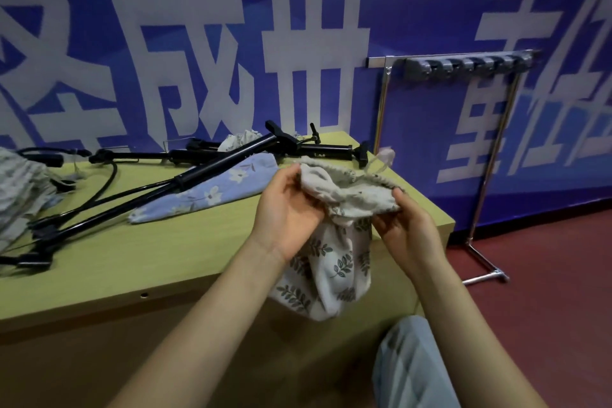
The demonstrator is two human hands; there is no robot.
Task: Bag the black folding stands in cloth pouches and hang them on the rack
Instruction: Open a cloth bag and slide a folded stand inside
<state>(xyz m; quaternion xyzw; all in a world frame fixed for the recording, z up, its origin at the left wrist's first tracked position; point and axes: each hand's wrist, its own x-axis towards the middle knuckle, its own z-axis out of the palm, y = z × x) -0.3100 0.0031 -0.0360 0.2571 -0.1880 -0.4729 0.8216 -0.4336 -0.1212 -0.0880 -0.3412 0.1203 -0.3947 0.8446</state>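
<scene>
Both hands up on a leaf-print pouch (334,262), pulling its gathered mouth apart over the table's near right corner. Left hand (288,209) gripping the left side of the rim, thumb on top and fingers curled under the cloth; right hand (405,225) pinching the right side of the rim, fingertips tucked into the fabric. Rest of the pouch hanging down limp between the wrists, in front of the table edge, beige with dark green sprigs, a thin pale drawstring (381,159) looping up off the back of the rim. Further out on the yellow-green table (165,255): a long black folding stand (159,192) lying diagonally, its upper part resting across a blue floral pouch (205,195) spread flat just left of the hands. Another black stand (251,151) lying along the back edge near the wall, with a pale crumpled pouch (240,139) poking up behind it. Black cable loops (106,182) curling on the left, plus more grey-patterned cloth (20,189) at the far left edge, kinda hard to make out. Off to the right, well apart from the table, a chrome rack (490,156) standing on the dark red floor against the blue wall banner (198,43), a row of grey hooks (463,64) along its top bar. Grey trouser knee (410,364) at the bottom.
</scene>
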